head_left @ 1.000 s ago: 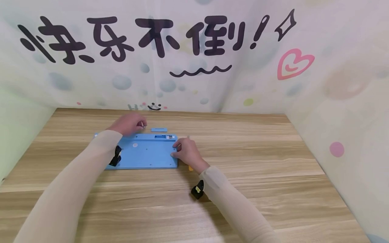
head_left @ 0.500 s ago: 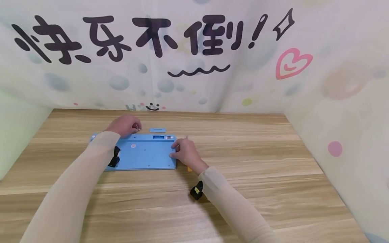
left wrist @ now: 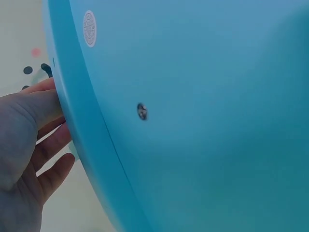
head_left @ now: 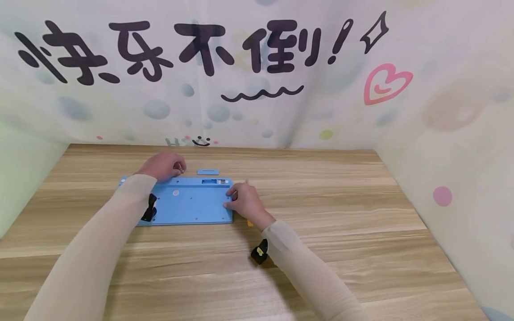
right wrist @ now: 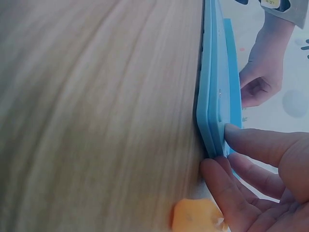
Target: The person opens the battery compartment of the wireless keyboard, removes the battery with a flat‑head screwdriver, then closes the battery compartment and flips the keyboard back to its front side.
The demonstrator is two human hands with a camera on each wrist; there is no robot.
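A blue keyboard (head_left: 192,205) lies underside up on the table, with small screw holes and a battery compartment (head_left: 209,181) that stands uncovered. Just behind it sits the small blue battery cover (head_left: 208,172). At the keyboard's back edge, left of the cover, my left hand (head_left: 162,166) pinches a small silvery thing (head_left: 182,170), mostly hidden by the fingers. My right hand (head_left: 246,199) grips the keyboard's right edge; in the right wrist view the thumb (right wrist: 256,142) lies on the underside and the fingers are at the rim.
An orange thing (right wrist: 193,215) lies on the table beneath my right hand, mostly covered by it. A printed cloth (head_left: 257,116) hangs behind the wooden table (head_left: 321,249), with more cloth at both sides.
My left hand has drawn back a little leftward with the small silvery thing, away from the battery cover, then stays nearly still. The right hand keeps its grip on the keyboard.
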